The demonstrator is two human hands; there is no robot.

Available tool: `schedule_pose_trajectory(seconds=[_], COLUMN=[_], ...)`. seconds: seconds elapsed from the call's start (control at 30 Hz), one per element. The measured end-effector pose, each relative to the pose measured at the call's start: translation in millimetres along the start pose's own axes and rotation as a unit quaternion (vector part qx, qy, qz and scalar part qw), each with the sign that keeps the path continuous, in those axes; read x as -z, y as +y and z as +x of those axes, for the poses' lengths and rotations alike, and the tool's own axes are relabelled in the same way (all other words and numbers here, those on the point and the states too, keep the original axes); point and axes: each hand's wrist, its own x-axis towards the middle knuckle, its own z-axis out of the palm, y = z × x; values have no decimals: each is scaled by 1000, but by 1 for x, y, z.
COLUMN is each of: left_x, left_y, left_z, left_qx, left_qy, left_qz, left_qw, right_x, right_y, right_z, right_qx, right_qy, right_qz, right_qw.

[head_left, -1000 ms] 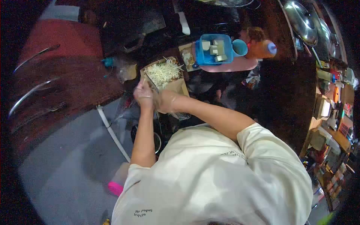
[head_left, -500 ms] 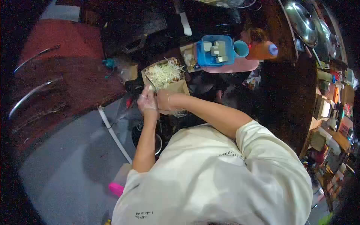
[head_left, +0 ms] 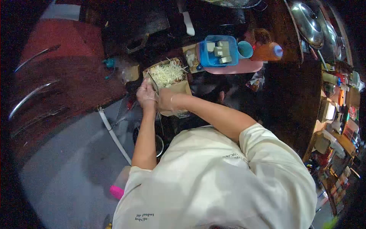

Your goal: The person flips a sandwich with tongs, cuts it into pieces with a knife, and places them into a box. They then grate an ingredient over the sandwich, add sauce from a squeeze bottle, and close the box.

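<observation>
At the near edge of the dark surface (head_left: 289,95), the left hand (head_left: 146,95) and the right hand (head_left: 166,100), both in clear gloves, meet just below a brown paper box (head_left: 179,87) of pale shreds (head_left: 167,72); whether their fingers grasp anything cannot be told. Farther right stand a blue tub (head_left: 218,53) and an orange bottle (head_left: 266,51).

There is a single view, from a camera above the person's head, facing steeply down over a pale shirt (head_left: 213,179) and both forearms. It is a wide, fisheye look with dark rounded corners: the shoulders fill the near bottom, the hands sit mid-frame, and the dark counter (head_left: 289,95) curves along the far top and right edge.
</observation>
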Motion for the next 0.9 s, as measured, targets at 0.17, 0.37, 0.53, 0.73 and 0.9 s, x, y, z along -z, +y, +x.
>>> schedule_pose_trajectory(seconds=[0.17,0.37,0.53,0.73,0.9], left_x=[-2,-11,-7,14,23], left_y=[6,1,-9,10,0], left_z=[9,29,48,31,13], left_qx=[-35,-82,-15,50,52], left_qy=[11,11,-21,-20,-68], left_qz=[72,104,51,-69,-177], left_qw=[997,991,998,996,980], right_x=[48,75,95,79,89], right_y=[-2,-9,-11,-3,1], right_z=[-21,-38,-44,-90,-110], right_qx=[-84,-223,-9,-243,-299], right_qy=[-23,6,-147,39,51], right_qz=[111,271,-5,321,338], right_qw=[990,936,989,914,891])
